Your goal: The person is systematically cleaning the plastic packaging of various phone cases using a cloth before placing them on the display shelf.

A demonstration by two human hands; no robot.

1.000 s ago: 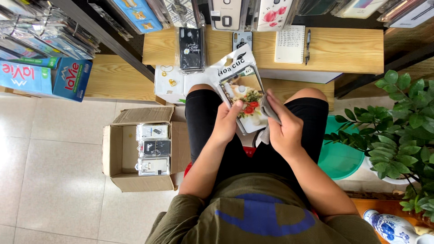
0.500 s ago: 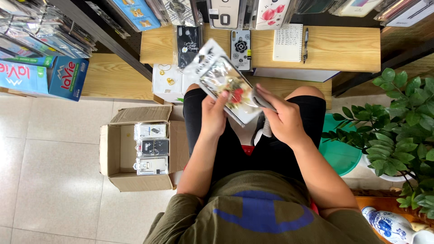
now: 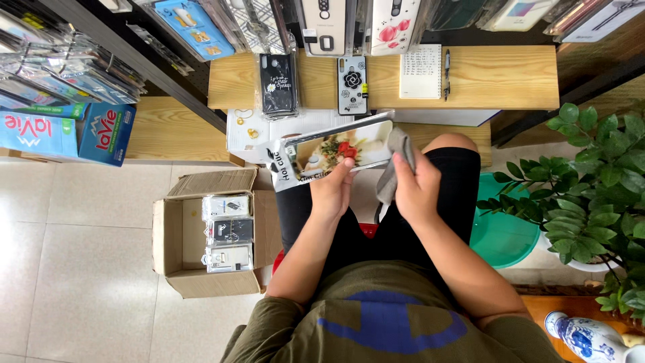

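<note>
Seated, viewed from above, near the middle of the frame. Left hand (image 3: 334,190) closed around the lower edge of a packaged phone case (image 3: 336,151) with a floral print, thumb on top and fingers tucked beneath, holding it tilted just above the lap. Right hand (image 3: 415,185) pinching a grey cloth (image 3: 393,168) between thumb and fingers, cloth bunched against the right end of the package. Judged from the grip and the contact: wiping the clear wrapper, about at its right edge. Likely calls next for drawing the cloth leftward across the face while keeping the package steady, light pressure only, since the wrapper looks thin and glossy.

Directly beyond the package, upper centre: a wooden shelf (image 3: 504,77) bearing a black phone case (image 3: 278,84), a flower-patterned phone case (image 3: 353,84), a notepad (image 3: 421,72) and a pen (image 3: 447,70) just beside it. Left of centre on the tiled floor: an open cardboard box (image 3: 176,228) holding three stacked packaged cases. Far left: blue cartons (image 3: 64,131). Right edge: a leafy potted plant (image 3: 598,181), with a green basin (image 3: 504,232) just beside the right knee. Lower right corner: a blue-and-white vase (image 3: 584,336).
</note>
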